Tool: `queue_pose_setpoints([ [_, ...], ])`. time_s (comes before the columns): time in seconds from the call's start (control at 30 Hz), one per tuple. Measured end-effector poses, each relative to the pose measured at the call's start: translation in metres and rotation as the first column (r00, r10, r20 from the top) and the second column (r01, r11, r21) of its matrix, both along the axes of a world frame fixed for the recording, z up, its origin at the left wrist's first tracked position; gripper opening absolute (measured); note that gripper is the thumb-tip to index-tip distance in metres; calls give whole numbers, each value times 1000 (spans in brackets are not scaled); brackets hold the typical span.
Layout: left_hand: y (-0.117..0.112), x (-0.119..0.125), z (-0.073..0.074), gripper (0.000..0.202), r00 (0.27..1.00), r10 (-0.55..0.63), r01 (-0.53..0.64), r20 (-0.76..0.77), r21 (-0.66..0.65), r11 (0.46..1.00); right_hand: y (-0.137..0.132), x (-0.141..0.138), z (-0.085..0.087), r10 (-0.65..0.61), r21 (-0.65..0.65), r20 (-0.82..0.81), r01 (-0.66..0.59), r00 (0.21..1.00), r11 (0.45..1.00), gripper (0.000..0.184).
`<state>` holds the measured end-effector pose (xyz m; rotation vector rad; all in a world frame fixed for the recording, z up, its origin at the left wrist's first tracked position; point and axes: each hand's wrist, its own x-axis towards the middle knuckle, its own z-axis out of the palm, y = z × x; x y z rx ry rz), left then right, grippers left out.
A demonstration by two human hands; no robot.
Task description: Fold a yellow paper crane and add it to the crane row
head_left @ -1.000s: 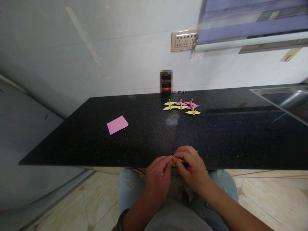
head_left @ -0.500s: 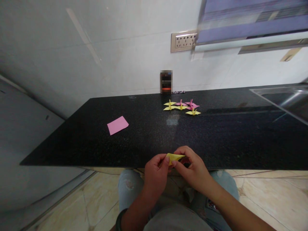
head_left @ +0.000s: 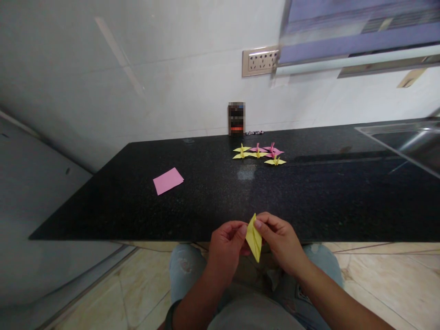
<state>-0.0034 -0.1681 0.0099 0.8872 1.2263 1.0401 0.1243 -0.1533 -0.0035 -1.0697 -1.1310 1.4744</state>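
Observation:
A folded yellow origami paper, shaped like a long diamond with a crease down its middle, is held upright at the counter's front edge. My left hand pinches its left side between thumb and fingers. On the other side, my right hand grips its upper right edge, thumb on the near face. Farther back stand several small folded paper cranes, yellow ones and pink ones, grouped close together. A pink stack of paper lies to the left on the counter.
The black speckled countertop runs up to a white tiled wall. A dark pixelated object stands against the wall beside a small beaded strand. At right is a metal sink; a socket panel is above.
The yellow paper has turned from lying sideways between my fingers to standing lengthwise, showing its full diamond face. My right hand has shifted slightly right. The cranes and pink paper stay put.

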Motion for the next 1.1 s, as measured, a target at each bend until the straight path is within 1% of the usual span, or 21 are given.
queue_pose_setpoints([
  [0.1,-1,-1,-3,25,995,15,-10,-96,53,999,0,0,0,-7,-19,-6,7,1000,1000,18],
  [0.23,-2,-1,-6,25,980,16,12,-198,139,990,0,-1,0,-32,14,20,32,999,999,19],
  [0.33,-2,-1,-7,25,984,3,23,-178,144,989,-1,-1,0,-52,35,29,51,998,998,19],
  [0.5,1,-1,-9,25,996,5,3,-88,90,996,-2,-3,-3,-80,38,17,79,997,996,18],
  [0.7,2,-2,-12,22,998,32,-24,-59,125,992,-2,-7,-7,-94,52,-36,95,995,994,16],
  [0.83,2,-2,-16,22,994,41,-28,-106,124,992,-3,-8,-8,-93,25,-65,95,994,995,15],
  [0.93,2,-3,-17,21,982,52,-21,-182,169,985,-5,-8,-8,-101,16,-65,102,993,995,15],
  [1.1,2,-4,-14,18,954,80,-1,-288,263,965,-6,-9,-7,-96,8,-54,96,994,995,18],
])
